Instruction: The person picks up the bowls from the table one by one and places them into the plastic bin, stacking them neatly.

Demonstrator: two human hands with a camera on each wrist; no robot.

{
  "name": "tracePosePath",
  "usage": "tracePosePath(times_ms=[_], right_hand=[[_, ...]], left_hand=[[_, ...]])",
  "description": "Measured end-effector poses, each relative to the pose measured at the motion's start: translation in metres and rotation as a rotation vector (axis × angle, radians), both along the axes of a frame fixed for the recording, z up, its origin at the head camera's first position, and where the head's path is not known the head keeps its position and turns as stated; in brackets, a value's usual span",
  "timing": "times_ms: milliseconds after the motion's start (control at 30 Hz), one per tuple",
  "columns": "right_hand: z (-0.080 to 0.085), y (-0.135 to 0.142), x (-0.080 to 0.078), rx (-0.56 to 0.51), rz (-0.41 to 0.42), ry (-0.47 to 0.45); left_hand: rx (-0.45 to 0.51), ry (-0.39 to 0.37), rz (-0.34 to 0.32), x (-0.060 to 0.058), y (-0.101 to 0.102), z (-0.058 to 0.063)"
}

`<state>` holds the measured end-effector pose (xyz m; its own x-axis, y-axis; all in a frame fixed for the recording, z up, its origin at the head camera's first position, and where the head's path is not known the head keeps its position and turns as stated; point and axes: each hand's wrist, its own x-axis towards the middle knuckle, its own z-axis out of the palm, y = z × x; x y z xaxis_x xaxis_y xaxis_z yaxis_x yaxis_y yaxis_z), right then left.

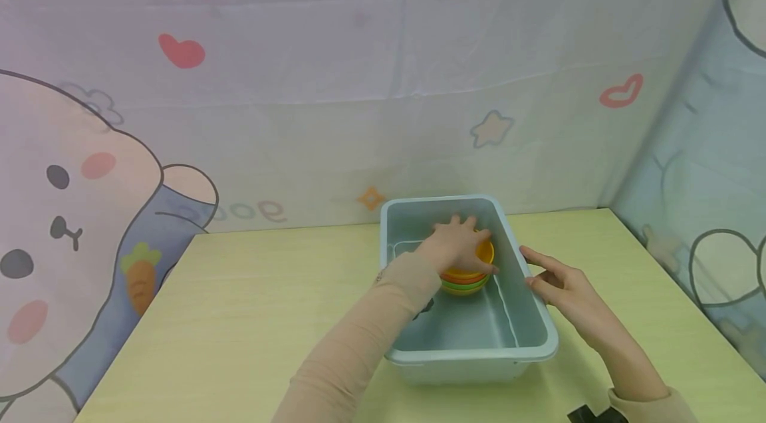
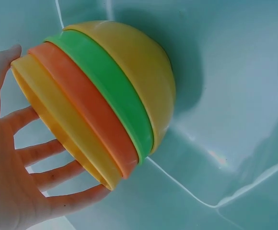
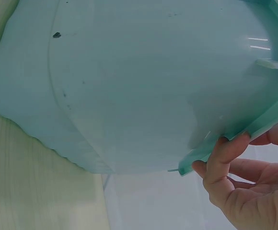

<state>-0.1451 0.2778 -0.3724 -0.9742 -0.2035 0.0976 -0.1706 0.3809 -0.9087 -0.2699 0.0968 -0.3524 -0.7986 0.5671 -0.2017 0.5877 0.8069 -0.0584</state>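
Inside a pale blue-green plastic bin (image 1: 467,355), a stack of nested bowls (image 2: 98,91) stands towards the far right. Yellow, orange and green bands show in it, with a yellow bowl outermost at the bottom. My left hand (image 1: 457,243) reaches in from above and grips the stack's top rim, the thumb on one side and spread fingers on the other. On the bin's right side, my right hand (image 3: 244,177) holds the outer lip with bent fingers. The bin's outer wall (image 3: 129,96) fills much of the right wrist view.
The bin stands on a light wood-grain table (image 1: 269,316), near its back edge. Behind hangs a cloth backdrop (image 1: 335,77) with hearts and a cartoon figure; another printed cloth (image 1: 706,163) closes the right side. A small black object (image 1: 595,415) shows beside the right sleeve.
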Motion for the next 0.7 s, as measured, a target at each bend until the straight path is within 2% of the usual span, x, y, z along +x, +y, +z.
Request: tracePosePath(times_ms=[367,700], right_hand=[[0.0006,-0.0013,-0.0001,0.008,-0.001,0.002],[0.0013,0.0003,-0.0006,0.022,-0.007,-0.016]], left_hand=[[-0.011,0.011,0.003,0.0009,-0.0018,-0.0001],[0.019,-0.037,0.030,0.0034,-0.0038,0.0052]])
